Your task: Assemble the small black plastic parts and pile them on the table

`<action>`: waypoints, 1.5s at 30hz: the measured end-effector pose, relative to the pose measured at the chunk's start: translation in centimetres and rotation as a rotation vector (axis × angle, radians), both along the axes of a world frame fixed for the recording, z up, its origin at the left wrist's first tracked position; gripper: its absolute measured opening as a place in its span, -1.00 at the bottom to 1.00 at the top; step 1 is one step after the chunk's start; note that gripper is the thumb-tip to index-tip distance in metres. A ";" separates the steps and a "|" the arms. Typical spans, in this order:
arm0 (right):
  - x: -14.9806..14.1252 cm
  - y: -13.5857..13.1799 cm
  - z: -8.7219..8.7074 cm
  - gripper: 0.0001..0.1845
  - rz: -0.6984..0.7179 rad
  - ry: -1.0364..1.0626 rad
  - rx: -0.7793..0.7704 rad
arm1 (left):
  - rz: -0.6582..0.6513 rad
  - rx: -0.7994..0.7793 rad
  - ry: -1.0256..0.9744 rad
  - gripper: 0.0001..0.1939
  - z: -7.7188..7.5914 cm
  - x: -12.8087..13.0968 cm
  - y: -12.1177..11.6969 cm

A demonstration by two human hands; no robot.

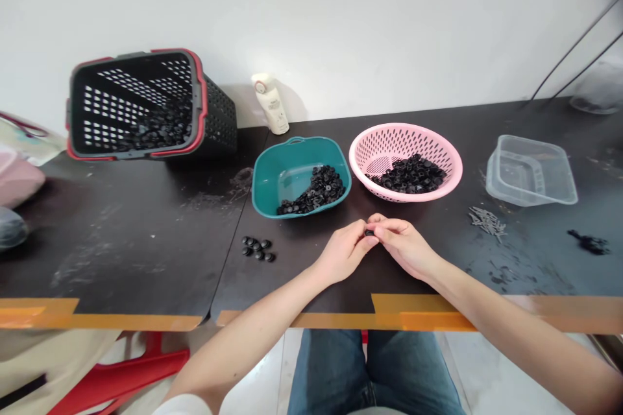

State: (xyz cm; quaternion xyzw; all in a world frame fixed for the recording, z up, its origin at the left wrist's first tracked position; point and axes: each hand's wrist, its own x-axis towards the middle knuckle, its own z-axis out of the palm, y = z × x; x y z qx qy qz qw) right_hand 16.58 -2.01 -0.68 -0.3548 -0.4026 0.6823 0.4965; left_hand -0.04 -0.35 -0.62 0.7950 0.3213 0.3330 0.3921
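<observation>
My left hand (344,250) and my right hand (402,246) meet over the table's front middle. Between their fingertips they pinch one small black round part (369,232), mostly covered by the fingers. Just beyond the hands stand a teal basin (272,172) with many small black discs in it and a pink colander (450,165) holding a heap of black ring-like pieces. To the left of my left hand, several black round parts (256,247) lie in a loose group on the dark table (292,272).
A black basket with red handles (219,117) leans at the back left, black parts inside. Beside it stands a white bottle (271,106). On the right are a clear plastic tub (530,172), small grey sticks (487,222) and a black clump (588,243). Orange tape (428,312) lines the front edge.
</observation>
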 end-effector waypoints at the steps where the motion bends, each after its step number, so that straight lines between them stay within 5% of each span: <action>1: 0.0 0.0 0.1 -0.83 0.011 0.014 -0.010 | -0.014 -0.069 -0.047 -0.66 0.0 0.1 -0.1; 5: 0.1 -0.1 0.6 -0.74 0.030 0.038 -0.027 | -0.059 -0.188 -0.150 -0.69 0.4 0.3 -0.4; 14: 0.3 -1.0 0.8 -0.54 0.121 -0.372 0.321 | -0.021 0.114 0.010 -0.63 0.6 0.0 -0.2; 27: 0.8 -1.0 0.4 -0.40 0.108 -0.469 0.414 | -0.053 0.290 0.069 -0.72 0.1 -0.3 -0.2; 37: 1.4 -0.6 0.7 -0.49 0.021 -0.708 0.716 | -0.014 0.437 0.226 -0.69 0.6 -0.4 -0.2; 45: 2.0 -0.2 0.5 -0.66 -0.128 -0.697 0.816 | 0.040 0.452 0.603 -0.63 2.1 -0.6 -0.6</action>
